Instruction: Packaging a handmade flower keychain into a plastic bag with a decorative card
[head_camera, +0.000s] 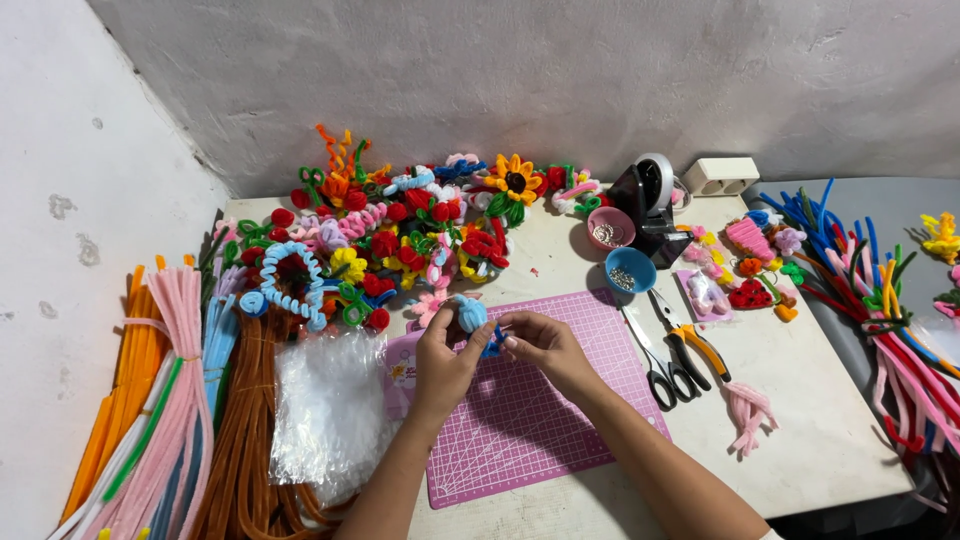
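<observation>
White tabletop (800, 420) fills the view, pushed into a corner where two rough, pale plaster walls (560, 70) meet. One pink cutting mat (540, 420) with a printed grid lies at the front middle. Above it, the left hand (445, 360) pinches a small light-blue chenille bud (470, 314) between thumb and fingers, and the right hand (545, 345) closes its fingertips on a darker blue stem piece just beside the bud; the two hands touch over the mat's upper edge.

Two small bowls sit right of the mat's far corner: one pink bowl (610, 228) and one blue bowl (630, 270), each with tiny metal bits inside. One pair of scissors (652, 360) and one pair of orange-handled pliers (690, 345) lie side by side next to the mat. One tape dispenser (650, 195) stands behind the bowls, one white socket strip (718, 175) against the wall. One heap of finished chenille flowers (400, 230) covers the far side. Bundles of chenille stems (190, 420) lie at left, a loose spread of stems (880, 300) at right, and one clear plastic bag (320, 410) beside the mat.
</observation>
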